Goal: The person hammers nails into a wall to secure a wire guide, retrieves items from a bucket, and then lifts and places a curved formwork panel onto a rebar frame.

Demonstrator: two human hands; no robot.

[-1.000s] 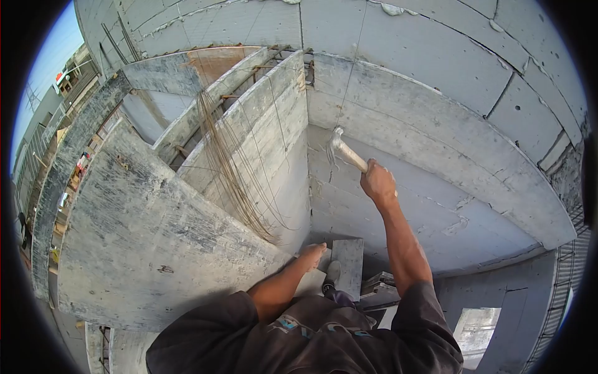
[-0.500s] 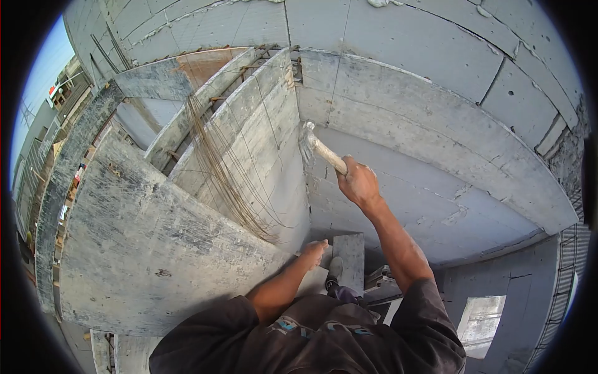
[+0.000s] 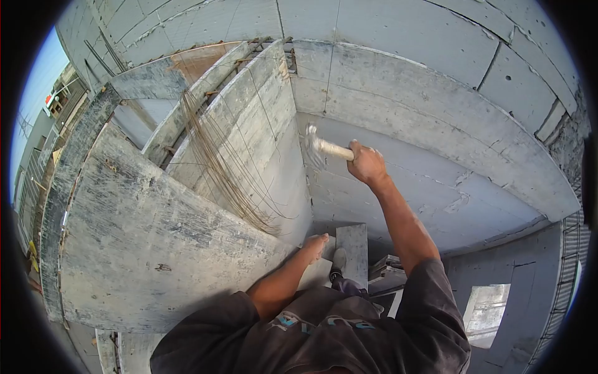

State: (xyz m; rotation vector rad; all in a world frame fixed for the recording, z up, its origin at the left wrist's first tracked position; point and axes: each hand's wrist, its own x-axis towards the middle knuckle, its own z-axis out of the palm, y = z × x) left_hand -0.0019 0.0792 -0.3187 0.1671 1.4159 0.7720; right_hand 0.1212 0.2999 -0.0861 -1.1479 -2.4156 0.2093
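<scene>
My right hand (image 3: 367, 163) is wrapped round the pale handle of a claw hammer (image 3: 335, 149), raised in front of the wall corner. The hammer's metal head is smeared by motion. Lower down, my left hand (image 3: 316, 246) is closed by the edge of a large stained formwork board (image 3: 168, 230). Whatever its fingers may hold is too small to make out. A bundle of thin tie wires (image 3: 218, 168) hangs over the upright boards (image 3: 240, 106) to the left of the hammer.
Grey block wall (image 3: 398, 37) rises behind a long curved-looking board (image 3: 430, 106). My shoe (image 3: 339, 258) is beside a narrow plank (image 3: 352, 249). Stacked pieces (image 3: 386, 271) lie to its right, and a window opening (image 3: 487, 315) is at lower right.
My right hand has moved slightly right and up, and the hammer has tilted nearer to level. My left hand stays by the board edge. The view has shifted a little.
</scene>
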